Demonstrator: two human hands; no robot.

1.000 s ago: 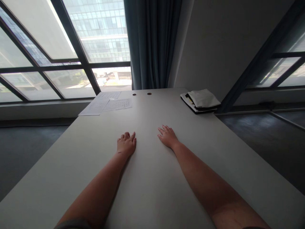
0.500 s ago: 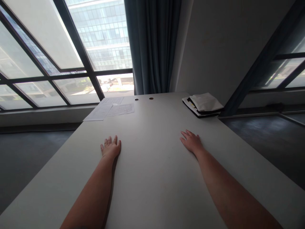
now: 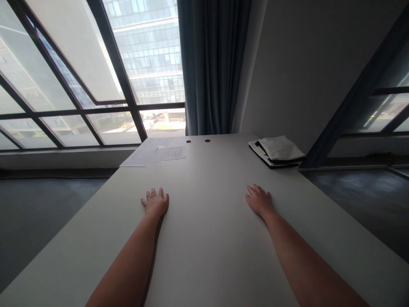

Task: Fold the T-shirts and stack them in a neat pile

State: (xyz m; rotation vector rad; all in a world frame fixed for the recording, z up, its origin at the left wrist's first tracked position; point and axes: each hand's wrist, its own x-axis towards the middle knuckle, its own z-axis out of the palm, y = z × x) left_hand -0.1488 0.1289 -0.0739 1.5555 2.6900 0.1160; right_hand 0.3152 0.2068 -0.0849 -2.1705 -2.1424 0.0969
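My left hand (image 3: 156, 202) rests palm down on the white table (image 3: 207, 238), fingers spread, holding nothing. Several sheets of paper (image 3: 140, 155) with faint writing lie beyond it, at the table's far left corner. On the right side, my right hand (image 3: 259, 200) also lies flat on the tabletop with its fingers apart and nothing in it. Past that hand, a folded white cloth-like item with black edges (image 3: 277, 150) sits near the far right corner. A bit of yellow shows between its layers.
Two round cable holes, one (image 3: 188, 141) and another (image 3: 207, 140), are set near the table's far edge. Behind it hang a blue curtain (image 3: 214, 68) and a large window (image 3: 153, 64). A grey wall (image 3: 306, 68) stands at right. Dark floor (image 3: 57, 200) borders both sides.
The view has shifted slightly, so everything appears a little lower and further right. Both hands stay flat on the table, fingers apart.
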